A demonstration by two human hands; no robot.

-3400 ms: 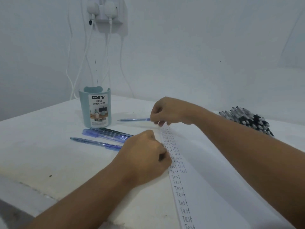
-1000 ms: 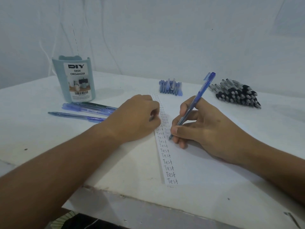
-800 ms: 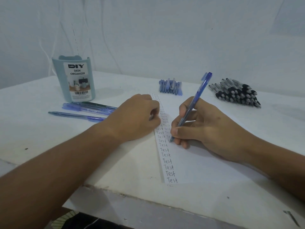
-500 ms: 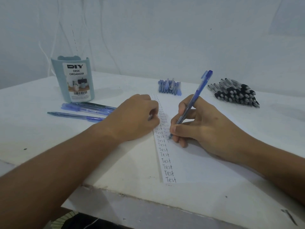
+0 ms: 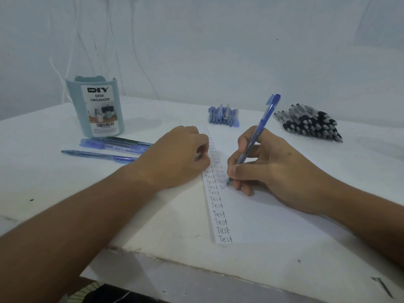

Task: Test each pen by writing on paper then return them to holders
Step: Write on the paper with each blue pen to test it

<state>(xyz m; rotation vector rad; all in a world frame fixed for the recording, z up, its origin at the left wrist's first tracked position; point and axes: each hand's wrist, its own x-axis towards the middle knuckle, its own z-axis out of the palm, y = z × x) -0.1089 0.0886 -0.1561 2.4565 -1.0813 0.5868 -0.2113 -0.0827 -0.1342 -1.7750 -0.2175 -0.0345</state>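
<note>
Writing step in hand: a blue pen is partway through another "Test" on the paper.

At frame centre the right hand point(image 5: 273, 169) has its grip closed round the blue click pen point(image 5: 254, 138), tip down on the paper strip point(image 5: 220, 206) beside the second column of "Test" words. The left hand point(image 5: 175, 156), fingers curled, rests on the strip's left edge; whether it holds anything I cannot tell. Judging by this, the word is unfinished; next calls for completing it, lifting the pen, and carrying it to the teal desk organizer point(image 5: 97, 108) at upper left. Loose blue pens point(image 5: 109, 147) lie on the tabletop point(image 5: 43, 182) just below it; a blue bundle point(image 5: 223, 115) and a black pile point(image 5: 310, 123) wait farther back.
</note>
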